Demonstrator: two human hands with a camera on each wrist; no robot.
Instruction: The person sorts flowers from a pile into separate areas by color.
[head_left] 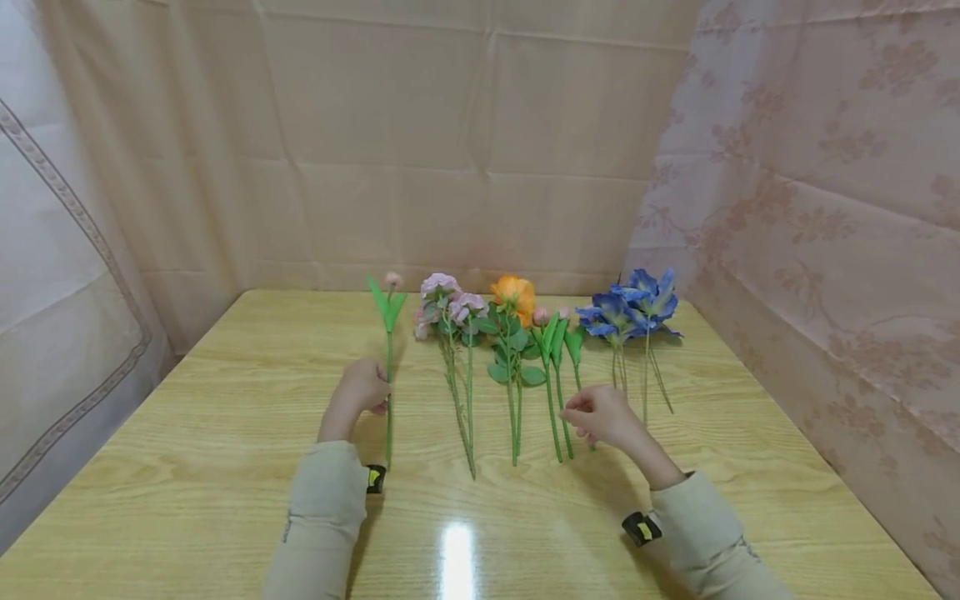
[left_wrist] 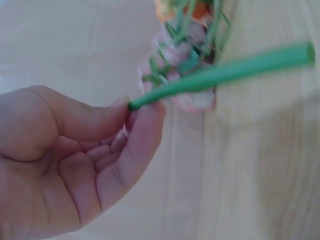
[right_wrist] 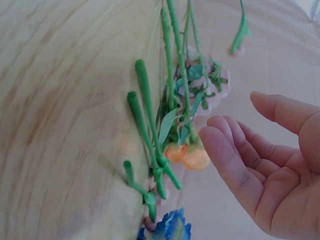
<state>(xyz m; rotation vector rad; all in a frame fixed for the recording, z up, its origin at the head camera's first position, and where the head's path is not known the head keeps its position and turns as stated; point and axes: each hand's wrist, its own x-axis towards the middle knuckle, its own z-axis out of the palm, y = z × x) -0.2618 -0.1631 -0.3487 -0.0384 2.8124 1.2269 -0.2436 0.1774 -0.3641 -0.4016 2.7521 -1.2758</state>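
Note:
My left hand (head_left: 364, 386) pinches the green stem of a pink tulip (head_left: 389, 358) between thumb and fingertips. In the left wrist view the tulip's stem (left_wrist: 240, 75) juts out past the fingers, its cut end pointing right. The bud with two leaves points to the back of the table. My right hand (head_left: 602, 414) is over the lower stems of three more pink tulips (head_left: 557, 342). Its thumb and fingers are apart with nothing between them in the right wrist view, where the tulip stems (right_wrist: 144, 90) lie left of the hand.
Between the hands lie mauve flowers (head_left: 468, 307) and orange flowers (head_left: 514, 297) with leafy stems. Blue flowers (head_left: 637, 302) lie at the right. All rest on a wooden table (head_left: 225, 417), heads toward a beige curtain (head_left: 390, 167). A patterned cloth (head_left: 840, 208) hangs along the right side.

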